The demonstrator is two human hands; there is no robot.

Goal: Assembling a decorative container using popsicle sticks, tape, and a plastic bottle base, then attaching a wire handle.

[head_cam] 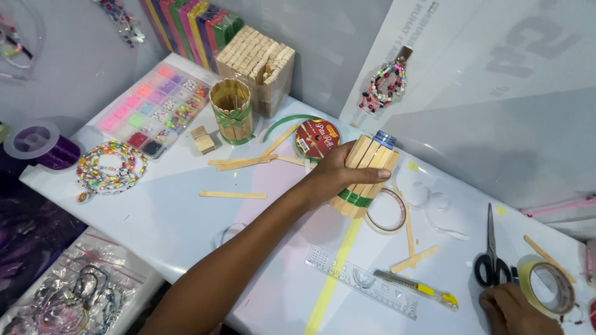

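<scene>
My left hand [338, 177] grips a bottle clad in upright wooden craft sticks [366, 174], bound by a green ribbon near its base; its blue neck shows at the top. The piece is tilted over the white table [167, 217]. My right hand [512, 310] rests at the bottom right edge, next to black-handled scissors [492, 257] and touching a roll of clear tape [546, 286]. Whether it grips the tape is unclear.
A finished stick-covered cup [231, 110], a stack of sticks [257, 65], a bead organiser box [156, 108], beaded strings [110, 166], a ribbon spool [316, 139], loose sticks [233, 195], a clear ruler [363, 282], a yellow cutter [417, 288] and a tape ring [388, 212] lie around.
</scene>
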